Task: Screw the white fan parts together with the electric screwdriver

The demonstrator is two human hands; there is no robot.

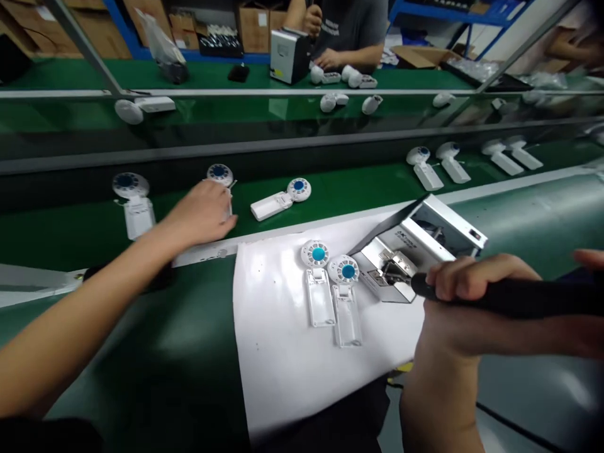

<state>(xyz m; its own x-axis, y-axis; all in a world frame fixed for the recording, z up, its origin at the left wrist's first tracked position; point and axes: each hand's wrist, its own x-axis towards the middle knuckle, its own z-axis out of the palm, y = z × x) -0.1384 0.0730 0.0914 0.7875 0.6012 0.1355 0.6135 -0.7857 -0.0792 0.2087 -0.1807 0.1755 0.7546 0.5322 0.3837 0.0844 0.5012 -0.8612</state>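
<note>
The person's left hand point(201, 214) is stretched out across the green conveyor belt point(70, 233), palm down over a white handheld fan point(221, 179) whose blue-centred round head shows just past the fingertips. The fingers cover the fan's handle; I cannot tell whether they have closed on it or only rest there. Two more fans of the same kind lie on the belt either side of it: one to the left point(132, 201), standing apart, and one to the right point(280, 198), lying at a slant.

The right hand point(472, 302) is clenched around a black electric screwdriver point(509, 296), held nearly level, its tip pointing left and sitting right at the mouth of a small silver screw feeder point(419, 242). The feeder stands on a white sheet point(283, 365) spread over the near bench. Just left of the feeder, two fans point(318, 277) point(346, 296) lie side by side on that sheet, heads away from the person, handles pointing back, nearly touching each other.

Further along the belt to the right, four more fans point(425, 167) lie in pairs. Across the line, beyond a glass divider, another person's hands point(330, 60) rest on the far bench beside a grey box-shaped machine point(287, 56) and several white fan parts.
</note>
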